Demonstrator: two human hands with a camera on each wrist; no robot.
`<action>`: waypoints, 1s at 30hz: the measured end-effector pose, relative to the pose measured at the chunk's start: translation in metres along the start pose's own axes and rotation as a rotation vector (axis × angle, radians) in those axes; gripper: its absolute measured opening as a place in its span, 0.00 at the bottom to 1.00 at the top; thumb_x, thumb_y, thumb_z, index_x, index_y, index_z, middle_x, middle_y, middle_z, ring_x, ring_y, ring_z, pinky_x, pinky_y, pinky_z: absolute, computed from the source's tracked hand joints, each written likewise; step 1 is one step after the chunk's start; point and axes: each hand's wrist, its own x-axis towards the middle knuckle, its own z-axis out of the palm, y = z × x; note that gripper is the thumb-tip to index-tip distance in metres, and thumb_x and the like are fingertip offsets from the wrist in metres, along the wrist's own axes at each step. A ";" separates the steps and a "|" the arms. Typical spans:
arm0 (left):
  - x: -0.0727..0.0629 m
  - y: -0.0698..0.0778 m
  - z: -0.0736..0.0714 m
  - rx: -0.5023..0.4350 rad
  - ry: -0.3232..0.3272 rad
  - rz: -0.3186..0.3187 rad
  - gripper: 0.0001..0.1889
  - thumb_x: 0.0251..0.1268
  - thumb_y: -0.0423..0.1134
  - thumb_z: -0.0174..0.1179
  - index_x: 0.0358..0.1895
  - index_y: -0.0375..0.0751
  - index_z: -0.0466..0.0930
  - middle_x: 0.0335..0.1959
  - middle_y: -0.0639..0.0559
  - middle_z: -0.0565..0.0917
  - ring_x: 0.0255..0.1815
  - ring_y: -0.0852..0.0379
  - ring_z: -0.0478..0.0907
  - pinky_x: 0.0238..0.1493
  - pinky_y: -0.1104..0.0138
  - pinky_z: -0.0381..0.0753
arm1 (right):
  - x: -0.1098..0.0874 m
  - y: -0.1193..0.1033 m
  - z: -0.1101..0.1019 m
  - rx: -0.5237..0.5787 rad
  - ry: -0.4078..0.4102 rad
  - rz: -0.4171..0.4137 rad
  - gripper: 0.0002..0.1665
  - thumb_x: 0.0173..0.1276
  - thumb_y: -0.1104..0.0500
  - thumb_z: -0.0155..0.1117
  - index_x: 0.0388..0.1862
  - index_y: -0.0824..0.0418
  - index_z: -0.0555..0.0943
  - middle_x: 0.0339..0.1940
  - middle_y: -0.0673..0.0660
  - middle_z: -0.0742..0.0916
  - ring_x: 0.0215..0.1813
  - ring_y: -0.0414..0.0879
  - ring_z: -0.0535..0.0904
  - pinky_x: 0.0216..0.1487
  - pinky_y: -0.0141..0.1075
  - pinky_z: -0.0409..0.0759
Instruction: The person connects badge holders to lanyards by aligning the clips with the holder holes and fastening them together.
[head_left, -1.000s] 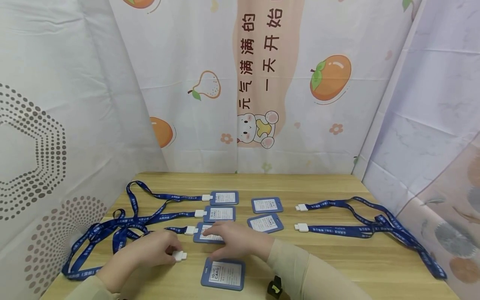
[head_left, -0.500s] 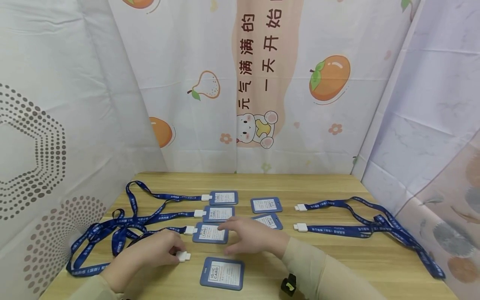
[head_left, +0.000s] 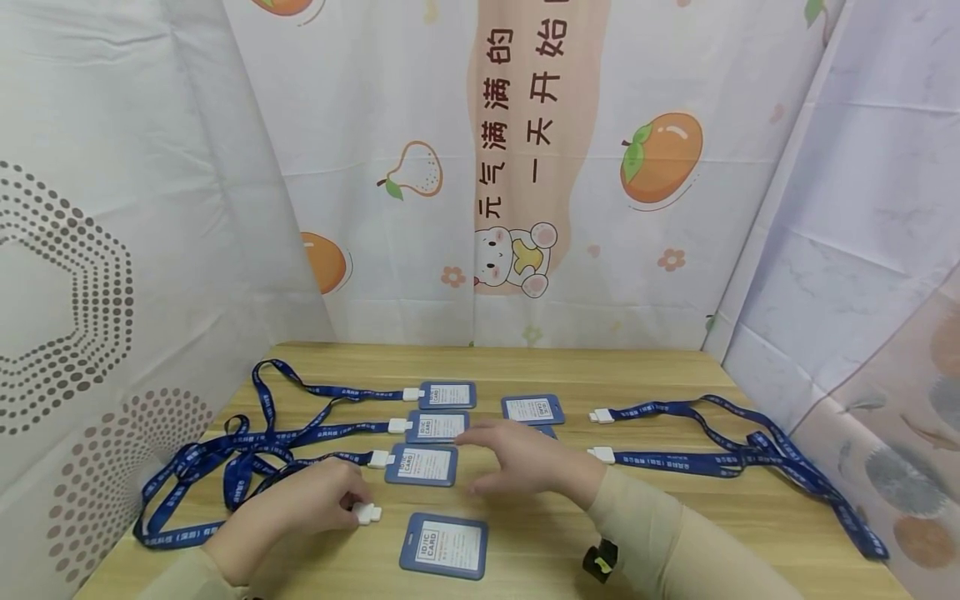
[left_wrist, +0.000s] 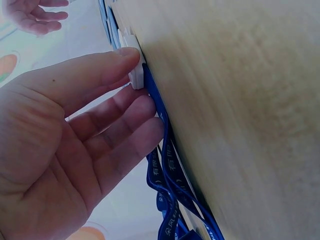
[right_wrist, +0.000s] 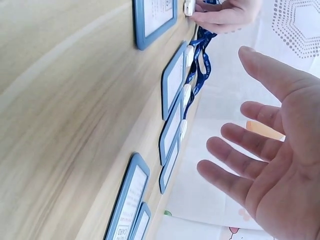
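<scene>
My left hand (head_left: 318, 500) pinches the white plastic clip (head_left: 367, 513) of a blue lanyard (left_wrist: 161, 107) between thumb and fingers, low at the tabletop. Just right of that clip lies a blue ID card holder (head_left: 444, 546), flat and apart from it. My right hand (head_left: 525, 462) hovers with spread, relaxed fingers and holds nothing, as the right wrist view confirms. It partly hides another card holder (head_left: 546, 431). To its left, a third card holder (head_left: 422, 465) lies with a lanyard's white clip (head_left: 381, 459) at its slotted end.
Two more card holders with clips at their ends, one (head_left: 438, 427) in front of the other (head_left: 447, 395), lie farther back. Another card holder (head_left: 533, 410) rests right of them. Two lanyards (head_left: 675, 461) stretch over the table's right side. Lanyard straps (head_left: 240, 450) tangle at the left.
My right hand has drawn back rightward from the third card holder, uncovering it and covering one on the right. My left hand has shifted the pinched clip slightly right.
</scene>
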 end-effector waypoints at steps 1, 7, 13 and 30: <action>0.000 0.000 0.000 0.000 -0.001 0.002 0.08 0.56 0.36 0.75 0.37 0.54 0.92 0.27 0.66 0.77 0.29 0.65 0.72 0.31 0.68 0.73 | -0.001 0.000 0.000 -0.004 -0.004 0.007 0.35 0.65 0.42 0.74 0.70 0.45 0.77 0.71 0.52 0.77 0.70 0.49 0.74 0.66 0.49 0.74; 0.000 0.000 -0.001 -0.003 0.001 0.016 0.08 0.56 0.35 0.75 0.36 0.54 0.91 0.27 0.66 0.77 0.28 0.66 0.72 0.31 0.69 0.74 | -0.009 -0.005 0.001 -0.015 -0.053 0.040 0.38 0.63 0.37 0.73 0.70 0.45 0.77 0.70 0.50 0.78 0.68 0.49 0.74 0.65 0.48 0.75; -0.001 -0.001 -0.001 -0.021 -0.002 -0.008 0.09 0.56 0.35 0.75 0.38 0.55 0.92 0.28 0.67 0.78 0.29 0.66 0.72 0.31 0.68 0.75 | -0.014 -0.012 0.007 -0.034 -0.096 0.001 0.38 0.61 0.37 0.74 0.69 0.46 0.78 0.67 0.48 0.79 0.66 0.46 0.76 0.63 0.45 0.77; -0.002 -0.001 -0.002 -0.045 -0.002 -0.025 0.09 0.56 0.35 0.76 0.39 0.53 0.92 0.29 0.67 0.79 0.29 0.66 0.73 0.32 0.68 0.76 | -0.020 -0.022 0.033 -0.077 -0.170 -0.112 0.37 0.58 0.34 0.76 0.63 0.48 0.82 0.57 0.44 0.83 0.54 0.34 0.79 0.54 0.34 0.80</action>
